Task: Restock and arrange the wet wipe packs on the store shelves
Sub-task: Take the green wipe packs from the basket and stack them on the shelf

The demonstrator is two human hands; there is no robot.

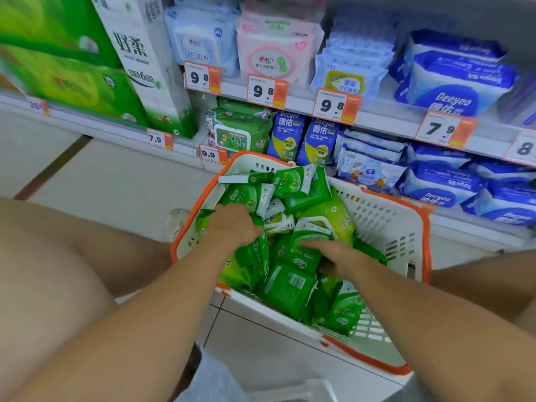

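A white basket with an orange rim (385,224) stands on the floor before the shelves, filled with several green wet wipe packs (287,288). My left hand (235,224) reaches into the basket's left side, its fingers curled down around a green pack (258,250). My right hand (336,255) lies on another green pack (301,258) in the middle, fingers across its top and thumb tucked at its edge. On the lower shelf behind the basket stand green wipe packs (237,132).
Blue Deeyeo packs (287,134) and white-blue packs (368,166) fill the lower shelf. The upper shelf (388,117) holds pale blue, pink and blue packs above orange price tags. Green tissue bundles (66,82) stand at left. My knees flank the basket.
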